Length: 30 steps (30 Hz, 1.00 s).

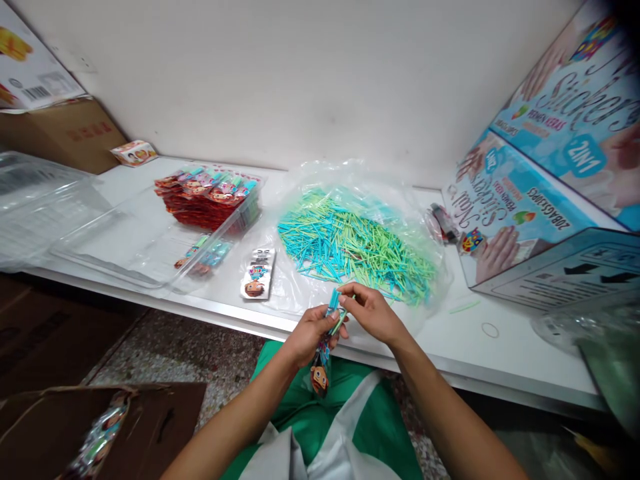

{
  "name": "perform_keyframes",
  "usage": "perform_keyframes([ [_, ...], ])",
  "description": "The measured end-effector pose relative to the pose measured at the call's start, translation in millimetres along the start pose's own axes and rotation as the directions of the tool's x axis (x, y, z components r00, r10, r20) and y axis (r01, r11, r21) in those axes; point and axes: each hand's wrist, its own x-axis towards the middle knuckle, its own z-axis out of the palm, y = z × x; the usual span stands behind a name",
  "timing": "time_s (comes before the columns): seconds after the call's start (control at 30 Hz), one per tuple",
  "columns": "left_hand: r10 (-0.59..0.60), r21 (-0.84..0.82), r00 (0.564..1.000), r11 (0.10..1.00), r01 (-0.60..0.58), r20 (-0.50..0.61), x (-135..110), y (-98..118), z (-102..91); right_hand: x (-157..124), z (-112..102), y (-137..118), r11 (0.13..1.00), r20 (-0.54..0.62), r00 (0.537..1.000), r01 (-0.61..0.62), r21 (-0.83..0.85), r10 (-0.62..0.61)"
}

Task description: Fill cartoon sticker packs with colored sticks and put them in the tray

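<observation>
My left hand (311,332) is closed around a small printed packet (321,363) with a cartoon figure, which hangs down below the table edge. My right hand (369,308) pinches thin blue and green sticks (336,312) at the top of that packet. Both hands meet just in front of the white table's front edge (240,319). Beyond them lies a big heap of blue and green sticks (350,243) on a clear plastic bag (310,183).
A clear tray (125,253) holds a stack of red packets (207,197). One loose packet (258,273) lies by the heap. Sticker boxes (545,200) stand at right, a rubber band (490,329) near them. A brown carton (65,133) sits at far left, another (100,427) on the floor.
</observation>
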Motion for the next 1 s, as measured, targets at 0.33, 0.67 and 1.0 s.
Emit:
perform_keyframes([
  [0.33,-0.002,-0.012,1.000,1.000,0.002,0.016,-1.7,-0.3,3.0,0.3,0.3,5.3,0.998,-0.039,0.997,-0.059,0.029,0.060],
  [0.67,-0.022,-0.024,0.999,0.999,0.023,0.048,-2.5,2.2,2.3,-0.6,2.9,-3.0,0.990,0.043,0.999,-0.033,0.141,0.027],
  [1.0,-0.004,-0.026,0.996,1.000,0.006,0.084,-4.0,2.1,1.6,-2.0,2.2,2.6,0.997,-0.015,1.000,-0.011,-0.076,0.010],
])
